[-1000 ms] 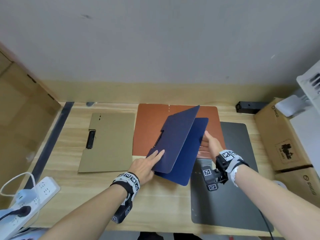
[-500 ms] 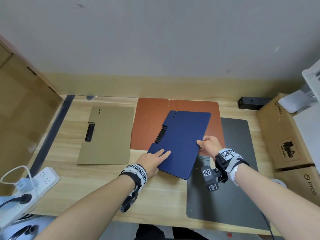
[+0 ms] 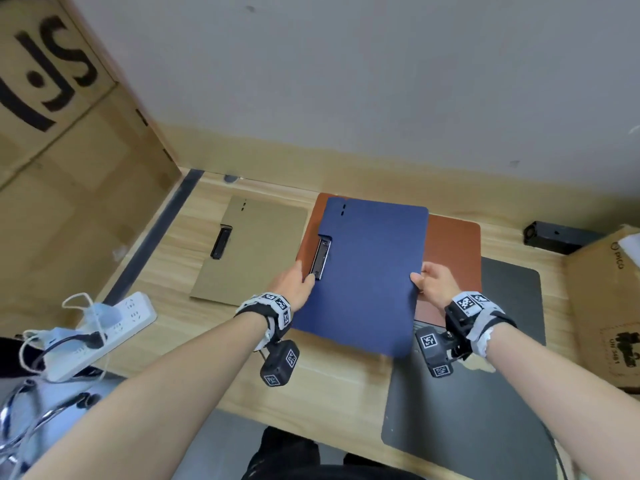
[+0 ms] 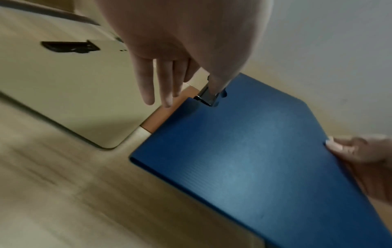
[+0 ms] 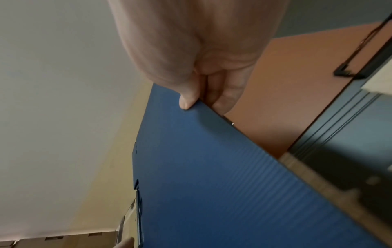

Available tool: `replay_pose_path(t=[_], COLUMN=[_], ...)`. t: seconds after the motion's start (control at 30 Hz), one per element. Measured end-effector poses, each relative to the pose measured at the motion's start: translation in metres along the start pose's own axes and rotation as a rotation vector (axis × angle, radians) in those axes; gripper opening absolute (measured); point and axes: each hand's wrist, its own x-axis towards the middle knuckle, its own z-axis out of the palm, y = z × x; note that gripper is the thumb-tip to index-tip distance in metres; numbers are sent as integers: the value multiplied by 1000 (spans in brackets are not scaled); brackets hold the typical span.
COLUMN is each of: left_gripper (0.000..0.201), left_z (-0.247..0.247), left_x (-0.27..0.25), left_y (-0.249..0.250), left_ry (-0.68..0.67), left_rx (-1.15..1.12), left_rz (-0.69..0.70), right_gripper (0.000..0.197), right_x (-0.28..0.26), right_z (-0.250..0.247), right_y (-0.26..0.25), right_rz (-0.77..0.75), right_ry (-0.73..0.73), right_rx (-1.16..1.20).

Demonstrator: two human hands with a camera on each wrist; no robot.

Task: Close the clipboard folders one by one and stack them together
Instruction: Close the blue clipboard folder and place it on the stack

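The blue clipboard folder (image 3: 367,278) is closed and lies partly over the orange folder (image 3: 453,251), its near corner sticking out past it. My left hand (image 3: 294,282) holds its left edge, thumb on the metal clip (image 3: 320,258). In the left wrist view the thumb sits on the clip (image 4: 206,98) while the other fingers (image 4: 146,83) point down beside the blue folder (image 4: 254,159). My right hand (image 3: 433,282) pinches the right edge, thumb on top (image 5: 186,102) of the blue folder (image 5: 212,184). A khaki folder (image 3: 256,251) lies closed at the left.
A black mat (image 3: 485,393) covers the table's right side, partly under the orange folder. Cardboard boxes (image 3: 609,306) stand at the right and a large box (image 3: 69,168) at the left. A white power strip (image 3: 104,327) lies at the left front, and a small black box (image 3: 554,237) at the back right.
The blue folder's raised cover came down shut. Both hands then took its side edges, turned it square and moved it back over the orange folder.
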Motion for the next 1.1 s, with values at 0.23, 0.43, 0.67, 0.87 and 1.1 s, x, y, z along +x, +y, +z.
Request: replay_pose_path(t=[0.23,0.43,0.67,0.87,1.1], left_gripper=[39,36,31,29,23], left_z=[-28,-62,-84,-96,-99], left_x=[31,61,90,106,113], left_y=[-65,-136,-195,-209,-203], left_ry=[0,3,124,145,153], left_rx=[-344,-412,-363,-212,-83], left_rz=[-133,-216,-314,-347,-372], right_gripper=[17,27,52,51,34], right_x=[14,41,72,80,79], right_z=[78,159,239,271,274], right_y=[-12,-12,-21,-23,-21], right_rz=[-17,48,31,86,80], right_ry=[-13,16,19,-53,-90], right_rx=[22,31,2,46,85])
